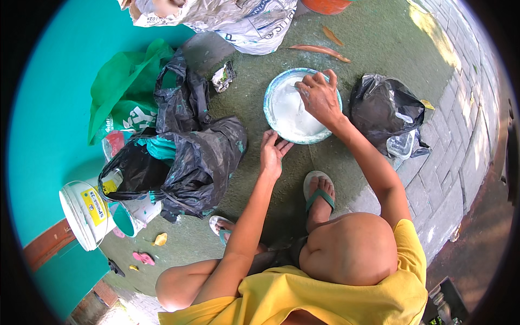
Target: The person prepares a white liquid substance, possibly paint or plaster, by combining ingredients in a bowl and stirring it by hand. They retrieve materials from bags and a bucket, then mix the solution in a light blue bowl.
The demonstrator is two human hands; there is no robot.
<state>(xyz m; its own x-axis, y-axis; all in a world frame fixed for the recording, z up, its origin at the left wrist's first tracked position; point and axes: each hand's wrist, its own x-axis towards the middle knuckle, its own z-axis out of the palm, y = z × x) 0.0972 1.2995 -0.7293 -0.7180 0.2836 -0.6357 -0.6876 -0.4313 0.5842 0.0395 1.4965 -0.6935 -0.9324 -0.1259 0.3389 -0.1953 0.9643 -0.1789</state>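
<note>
A round basin [269, 120] with a white, teal-smeared rim stands on the ground in front of me. White material [290, 111] lies inside it; whether powder or paste, I cannot tell. My left hand [273, 154] holds the basin's near rim, with the thumb at the edge and the fingers beneath. Over the basin's right side, my right hand [320, 97] is closed, knuckles up and fingertips down at the white material. What those fingers hold, if anything, is hidden.
Left of the basin sit black plastic bags [211, 157], a green bag [127, 89] and a white bucket [81, 211] on its side. A black bag with a clear container [387, 108] lies to the right. A large white sack [254, 27] and an orange container [327, 5] stand beyond.
</note>
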